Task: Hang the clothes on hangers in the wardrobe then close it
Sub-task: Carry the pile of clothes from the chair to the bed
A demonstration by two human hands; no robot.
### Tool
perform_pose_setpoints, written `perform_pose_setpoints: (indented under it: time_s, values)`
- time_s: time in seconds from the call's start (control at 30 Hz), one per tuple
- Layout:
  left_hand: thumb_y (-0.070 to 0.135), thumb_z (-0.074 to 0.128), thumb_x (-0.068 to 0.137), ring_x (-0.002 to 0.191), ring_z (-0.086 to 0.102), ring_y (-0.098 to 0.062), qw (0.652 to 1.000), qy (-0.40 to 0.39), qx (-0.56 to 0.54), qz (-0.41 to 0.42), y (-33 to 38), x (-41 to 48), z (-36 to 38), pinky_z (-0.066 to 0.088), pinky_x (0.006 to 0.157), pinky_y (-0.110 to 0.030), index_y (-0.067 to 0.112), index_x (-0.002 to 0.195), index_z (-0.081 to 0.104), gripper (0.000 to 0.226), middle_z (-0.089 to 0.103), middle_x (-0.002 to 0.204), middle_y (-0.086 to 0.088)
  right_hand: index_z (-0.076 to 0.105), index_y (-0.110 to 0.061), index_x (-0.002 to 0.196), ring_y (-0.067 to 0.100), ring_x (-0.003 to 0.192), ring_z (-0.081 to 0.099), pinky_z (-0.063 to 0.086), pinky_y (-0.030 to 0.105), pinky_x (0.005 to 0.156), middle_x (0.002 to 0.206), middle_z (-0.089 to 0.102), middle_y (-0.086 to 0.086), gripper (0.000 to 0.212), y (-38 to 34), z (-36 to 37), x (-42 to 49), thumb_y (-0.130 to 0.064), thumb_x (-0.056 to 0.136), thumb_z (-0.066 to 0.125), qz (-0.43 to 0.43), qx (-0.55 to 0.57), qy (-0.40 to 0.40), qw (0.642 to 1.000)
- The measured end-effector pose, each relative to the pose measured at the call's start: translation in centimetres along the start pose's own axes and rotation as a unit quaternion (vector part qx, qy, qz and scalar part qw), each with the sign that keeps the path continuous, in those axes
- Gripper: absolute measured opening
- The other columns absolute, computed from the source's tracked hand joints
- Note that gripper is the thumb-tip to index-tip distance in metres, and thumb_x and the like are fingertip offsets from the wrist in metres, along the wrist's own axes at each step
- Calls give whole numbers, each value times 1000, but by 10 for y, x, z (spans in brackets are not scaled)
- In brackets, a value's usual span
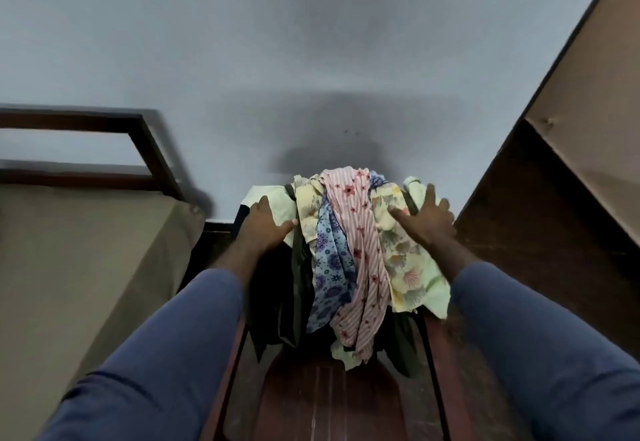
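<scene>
Both hands are reaching far toward the heap of clothes [349,250] that is draping over the back of a wooden chair [329,388] at centre, against the wall. My left hand [268,224] is lying flat on a pale green piece at the left of the heap, thumb out, gripping nothing. My right hand [427,222] is pressing on the pale floral garment [405,260] at the right, fingers spread and straight, nothing pinched. A pink striped garment [349,219] is hanging down the middle over a blue floral one [329,260], and a dark garment [277,302] is underneath on the left. I'm judging this as the pick-up, nothing hung yet (no hangers in view). To do it well, I should be taking one top garment only, probably the pink striped one, pinching at the collar or shoulder and lifting upward so the rest isn't sliding off. The brown panel [588,94] at right is likely the wardrobe. A bed [69,267] is sitting at left.
</scene>
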State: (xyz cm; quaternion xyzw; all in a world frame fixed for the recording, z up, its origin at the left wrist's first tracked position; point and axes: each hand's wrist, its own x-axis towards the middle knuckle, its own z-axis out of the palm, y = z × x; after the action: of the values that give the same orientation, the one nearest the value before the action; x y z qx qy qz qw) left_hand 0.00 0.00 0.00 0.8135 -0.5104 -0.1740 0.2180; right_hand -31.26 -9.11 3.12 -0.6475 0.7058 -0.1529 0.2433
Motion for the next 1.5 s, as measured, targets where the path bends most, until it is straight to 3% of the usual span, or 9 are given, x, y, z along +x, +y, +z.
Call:
perform_pose_setpoints:
  time_s: [0.33,0.5,0.63,0.8,1.0,1.1,1.33,1.43,1.5]
  values:
    - [89,65,44,139,36,-33,967,-17,-155,-200,-21,41,20,35,113,-45,11,153,13,144,33,153,-18,35,-29,150,45,125,43,39,47,102,139,42,20,84,16,28,53,-66,81,65,-18,-41,-31,999]
    - [71,73,67,139,38,-34,920,29,-233,-314,-28,37,32,36,112,-41,2,154,8,128,32,154,-20,46,-26,141,45,122,41,40,46,98,137,43,20,65,12,34,50,-58,87,64,-28,-88,-3,996]
    - [77,81,42,113,62,-31,860,-1,-379,-342,-44,35,34,54,93,-42,1,141,41,131,57,136,-14,54,-22,135,44,120,40,41,45,94,130,48,19,52,7,37,45,-50,92,63,-43,-120,39,991]
    - [17,75,84,84,66,-25,847,45,-413,-331,-35,34,27,50,50,-27,-4,121,56,47,66,110,-14,63,-14,123,42,117,42,40,43,93,123,53,20,32,1,42,44,-32,95,63,-78,-131,90,984]
    - [10,58,84,85,66,-24,898,94,-349,-250,-11,42,4,56,70,-35,5,97,64,15,68,94,-12,67,-22,122,42,112,51,46,40,87,119,61,16,33,-14,42,41,-14,91,60,-56,-73,104,990]
    - [12,56,90,66,57,-18,944,48,-295,-143,29,51,-12,46,58,-27,8,91,66,10,62,76,-6,66,-24,124,39,111,57,47,38,90,118,66,12,40,-30,39,41,-14,86,61,-67,1,107,992]
    - [41,51,98,110,57,-22,936,6,-327,-130,50,57,-1,45,88,-29,13,129,51,42,60,123,-6,44,-8,141,38,117,55,44,34,97,131,53,19,73,-29,38,28,-30,81,78,40,166,91,981]
    - [87,60,60,116,55,-27,933,-7,-316,-171,56,61,6,47,99,-43,27,123,45,88,60,120,-2,50,-18,141,38,117,51,41,32,100,133,45,19,65,-27,42,26,-36,82,72,82,170,49,981]
    - [87,68,49,120,51,-29,931,-13,-306,-197,63,54,9,46,98,-38,27,130,41,104,56,124,-6,47,-25,141,40,116,52,41,39,100,131,48,18,65,-28,42,23,-38,82,69,88,162,36,982]
